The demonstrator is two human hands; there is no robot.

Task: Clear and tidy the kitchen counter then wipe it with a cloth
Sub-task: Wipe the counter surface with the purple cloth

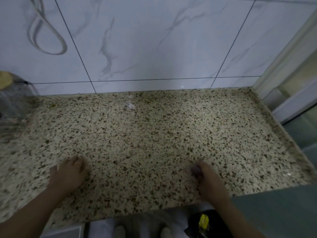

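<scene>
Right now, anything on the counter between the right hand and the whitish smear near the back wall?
Nothing visible. Bare counter lies between the right hand and the smear. The glass jar sits far left.

Two hands [68,170] – one counter [154,134] – one jar [12,100].

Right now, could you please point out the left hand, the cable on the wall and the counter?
left hand [68,172]: head view, back of the hand.
cable [59,39]: head view, right side of its loop.
counter [154,134]: head view, bare middle.
</scene>
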